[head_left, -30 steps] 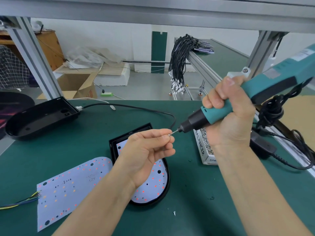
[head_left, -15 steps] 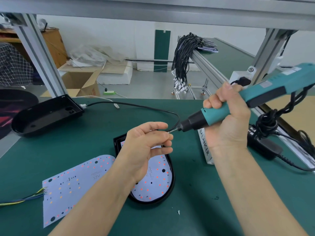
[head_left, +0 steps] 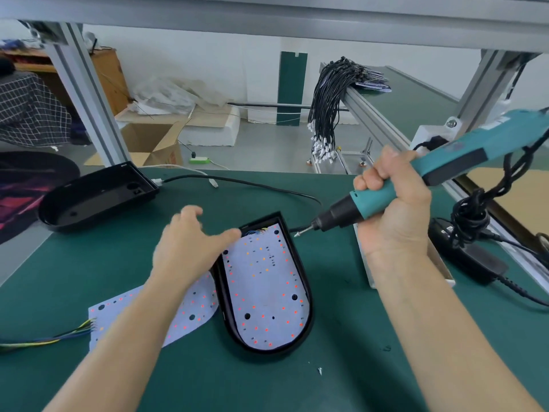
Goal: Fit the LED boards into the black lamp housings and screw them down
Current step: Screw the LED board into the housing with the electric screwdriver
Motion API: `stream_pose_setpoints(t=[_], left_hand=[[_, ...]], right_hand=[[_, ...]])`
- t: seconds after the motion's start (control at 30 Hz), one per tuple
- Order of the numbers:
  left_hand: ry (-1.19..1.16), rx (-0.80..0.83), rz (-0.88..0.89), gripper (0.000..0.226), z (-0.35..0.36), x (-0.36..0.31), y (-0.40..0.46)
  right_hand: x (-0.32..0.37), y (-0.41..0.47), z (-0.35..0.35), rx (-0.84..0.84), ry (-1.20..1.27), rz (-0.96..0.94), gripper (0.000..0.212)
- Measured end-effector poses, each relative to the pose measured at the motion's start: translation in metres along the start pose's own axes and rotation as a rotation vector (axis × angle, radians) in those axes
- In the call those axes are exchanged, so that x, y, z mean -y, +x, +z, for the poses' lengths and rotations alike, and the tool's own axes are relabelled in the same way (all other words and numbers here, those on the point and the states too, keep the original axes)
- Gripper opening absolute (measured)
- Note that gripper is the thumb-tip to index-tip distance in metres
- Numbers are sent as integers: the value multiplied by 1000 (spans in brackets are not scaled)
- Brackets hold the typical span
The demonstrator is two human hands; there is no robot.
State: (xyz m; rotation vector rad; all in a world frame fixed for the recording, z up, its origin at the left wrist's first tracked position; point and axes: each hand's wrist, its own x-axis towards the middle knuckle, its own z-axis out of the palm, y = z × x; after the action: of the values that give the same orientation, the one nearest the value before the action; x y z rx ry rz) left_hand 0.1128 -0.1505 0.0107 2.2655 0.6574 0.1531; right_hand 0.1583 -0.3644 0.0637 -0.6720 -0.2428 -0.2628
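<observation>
On the green bench (head_left: 89,263) a black lamp housing (head_left: 306,292) lies near the middle with a white LED board (head_left: 264,292) seated inside it, its rounded end toward the person and coloured wires bunched at its far, square end. The left hand (head_left: 187,248) hovers just over the housing's far left corner, its fingers (head_left: 190,212) spread and relaxed, grasping nothing; whether the thumb touches the rim cannot be told because of blur. The right hand (head_left: 392,209) is clenched around a teal electric screwdriver (head_left: 445,168), which slants down to the left; a small screw (head_left: 298,233) sits on its bit tip, just beside the housing's far right corner and above the bench. A second LED board (head_left: 142,316) lies flat to the left of the housing, partly under the left forearm, with yellow and blue wires (head_left: 44,340) trailing off its left edge. A second, empty black housing (head_left: 95,200) rests at the far left of the bench, well apart. One loose screw (head_left: 320,370) lies on the bench near the person.
</observation>
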Motion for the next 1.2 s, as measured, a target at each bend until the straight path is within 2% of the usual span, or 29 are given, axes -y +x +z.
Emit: stream_pose_setpoints(t=[0.1,0.2,0.37,0.47,0.83,1.0,1.1,1.2], left_hand=[[46,190,-58,89,13,3,7],[17,142,7,86,25,-8,10],[-52,122,70,53,36,-17,11],[-70,126,74,43,37,-17,11],[-113,167,50,42,38,-15,11],[-80,145,45,37,40,-16,12],[-66,148,47,39,41,-17,13],[-71,160,37,41,41,-17,13]], right_hand=[[-14,0,0,-15,-64,27,31],[-23,3,-1,-17,-123,31,32],[-30,14,-11,14,-213,29,29],[-37,17,-18,31,-245,30,29],[-50,19,-25,56,-276,32,31],[-53,15,-27,140,-343,32,35],[-48,15,-30,258,-340,121,31],[-38,18,-33,375,-335,266,61]])
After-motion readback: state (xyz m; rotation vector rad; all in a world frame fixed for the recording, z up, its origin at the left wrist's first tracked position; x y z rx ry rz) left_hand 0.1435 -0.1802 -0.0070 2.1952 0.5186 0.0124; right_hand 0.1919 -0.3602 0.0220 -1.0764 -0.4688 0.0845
